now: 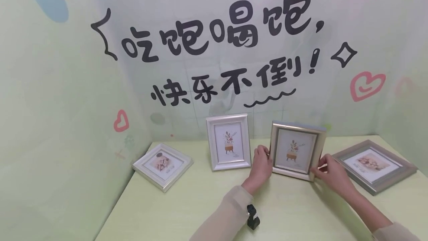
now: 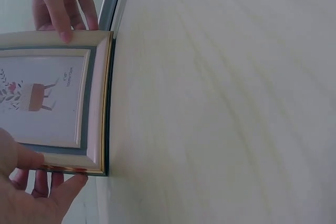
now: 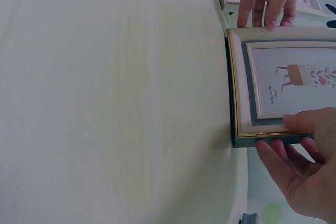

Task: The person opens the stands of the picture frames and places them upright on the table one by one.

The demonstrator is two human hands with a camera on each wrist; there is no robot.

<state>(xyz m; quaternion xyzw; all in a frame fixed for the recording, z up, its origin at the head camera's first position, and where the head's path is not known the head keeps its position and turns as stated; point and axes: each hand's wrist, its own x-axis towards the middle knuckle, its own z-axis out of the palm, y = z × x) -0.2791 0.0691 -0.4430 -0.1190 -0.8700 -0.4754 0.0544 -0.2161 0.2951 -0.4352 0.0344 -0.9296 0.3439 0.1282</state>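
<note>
A gold-edged picture frame (image 1: 322,146) with a potted-plant print stands upright on the table, between both hands. My left hand (image 1: 262,168) holds its left side low down; in the left wrist view the thumb of that left hand (image 2: 23,182) lies on the front border, with fingertips at the side edge. At the lower right corner my right hand (image 1: 334,176) pinches the border, thumb in front; the right wrist view shows the fingers of the right hand (image 3: 310,166) along the side. The back of the picture frame is hidden.
A white picture frame (image 1: 210,140) stands upright left of the held one. Another white frame (image 1: 152,176) lies face up at the table's left edge, and a grey-brown frame (image 1: 371,187) lies face up at the right. Behind the table (image 1: 160,215) rises a printed wall (image 1: 200,3).
</note>
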